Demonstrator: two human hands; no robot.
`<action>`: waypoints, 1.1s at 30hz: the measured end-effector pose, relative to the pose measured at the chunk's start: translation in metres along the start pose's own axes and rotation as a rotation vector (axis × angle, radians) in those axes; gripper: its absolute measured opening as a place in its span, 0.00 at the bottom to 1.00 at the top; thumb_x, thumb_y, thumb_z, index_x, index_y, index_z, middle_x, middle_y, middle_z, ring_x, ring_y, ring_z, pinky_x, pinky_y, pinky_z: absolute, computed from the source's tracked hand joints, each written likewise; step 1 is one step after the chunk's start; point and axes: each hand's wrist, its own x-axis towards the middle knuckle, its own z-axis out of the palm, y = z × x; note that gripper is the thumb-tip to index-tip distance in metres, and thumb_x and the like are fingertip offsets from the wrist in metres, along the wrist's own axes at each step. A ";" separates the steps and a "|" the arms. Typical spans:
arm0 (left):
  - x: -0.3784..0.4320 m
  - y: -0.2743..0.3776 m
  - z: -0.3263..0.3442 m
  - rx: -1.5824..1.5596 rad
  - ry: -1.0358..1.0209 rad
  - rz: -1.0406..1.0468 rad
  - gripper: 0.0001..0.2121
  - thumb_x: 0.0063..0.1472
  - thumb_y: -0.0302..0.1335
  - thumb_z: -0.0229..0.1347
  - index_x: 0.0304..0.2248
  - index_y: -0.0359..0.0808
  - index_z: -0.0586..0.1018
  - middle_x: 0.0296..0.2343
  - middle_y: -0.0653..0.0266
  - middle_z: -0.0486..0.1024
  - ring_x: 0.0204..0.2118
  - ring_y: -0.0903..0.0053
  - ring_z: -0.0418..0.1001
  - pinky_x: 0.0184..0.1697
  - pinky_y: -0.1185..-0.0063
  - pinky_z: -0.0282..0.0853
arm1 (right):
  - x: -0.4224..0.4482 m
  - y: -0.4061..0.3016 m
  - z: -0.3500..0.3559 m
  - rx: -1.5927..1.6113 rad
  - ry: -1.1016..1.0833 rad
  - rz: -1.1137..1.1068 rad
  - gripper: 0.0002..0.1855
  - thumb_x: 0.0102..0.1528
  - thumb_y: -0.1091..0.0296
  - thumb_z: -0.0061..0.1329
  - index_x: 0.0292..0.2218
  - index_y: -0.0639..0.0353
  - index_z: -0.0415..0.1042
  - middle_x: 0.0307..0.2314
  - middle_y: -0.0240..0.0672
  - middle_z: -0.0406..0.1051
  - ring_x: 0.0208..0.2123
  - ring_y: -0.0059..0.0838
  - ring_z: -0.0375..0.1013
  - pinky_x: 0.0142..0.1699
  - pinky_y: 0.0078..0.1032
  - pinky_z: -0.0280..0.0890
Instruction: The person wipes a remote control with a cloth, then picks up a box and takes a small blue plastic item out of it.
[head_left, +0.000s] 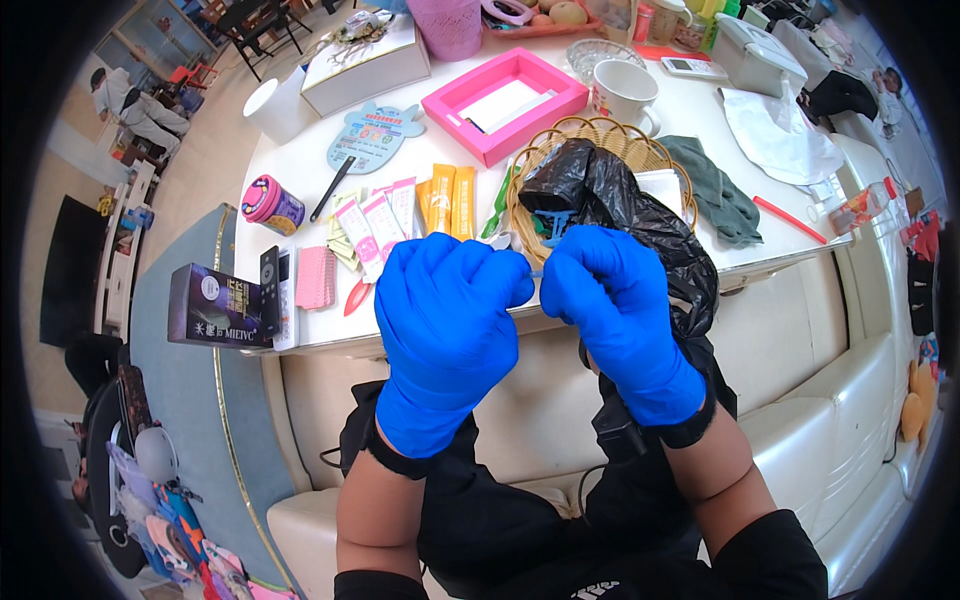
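Observation:
My left hand (450, 315) and my right hand (611, 307), both in blue disposable gloves, meet in front of the table edge with fingertips pinched. A small, thin pale-blue thing (536, 274) bridges the gap between them; most of it is hidden by the fingers, so its kind is unclear. Just beyond the right hand, a black plastic bag (645, 217) droops over a woven basket (517, 217) and down past the table edge. Blue plastic pieces (555, 221) lie by the bag's mouth. A white spoon-like piece (499, 240) shows behind the left hand.
On the white table (300, 326) are orange sachets (452, 201), pink-and-white sachets (371, 232), a purple jar (274, 206), a pink box frame (504, 105), a cup (624, 90) and a dark green cloth (712, 191). A dark box (217, 307) and remotes (270, 292) stand at the left corner.

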 end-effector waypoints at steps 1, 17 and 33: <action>0.001 0.000 -0.001 -0.001 0.001 0.000 0.12 0.29 0.17 0.49 0.18 0.43 0.68 0.16 0.70 0.61 0.22 0.73 0.61 0.27 0.77 0.55 | -0.001 0.000 0.001 0.092 0.019 0.085 0.03 0.48 0.75 0.47 0.25 0.65 0.68 0.18 0.30 0.66 0.20 0.15 0.63 0.25 0.17 0.59; 0.000 -0.001 -0.010 -0.054 -0.058 -0.050 0.11 0.29 0.17 0.48 0.17 0.43 0.68 0.15 0.71 0.61 0.22 0.73 0.62 0.28 0.77 0.56 | -0.003 0.001 0.003 0.101 0.017 0.047 0.05 0.48 0.75 0.46 0.22 0.65 0.67 0.16 0.31 0.64 0.18 0.17 0.63 0.24 0.18 0.57; 0.005 0.003 -0.014 -0.433 -0.138 -0.158 0.14 0.50 0.22 0.43 0.37 0.28 0.72 0.35 0.55 0.72 0.34 0.70 0.70 0.40 0.77 0.64 | -0.003 -0.003 -0.004 0.075 0.045 -0.064 0.05 0.48 0.75 0.43 0.22 0.63 0.64 0.15 0.30 0.61 0.19 0.19 0.61 0.26 0.19 0.56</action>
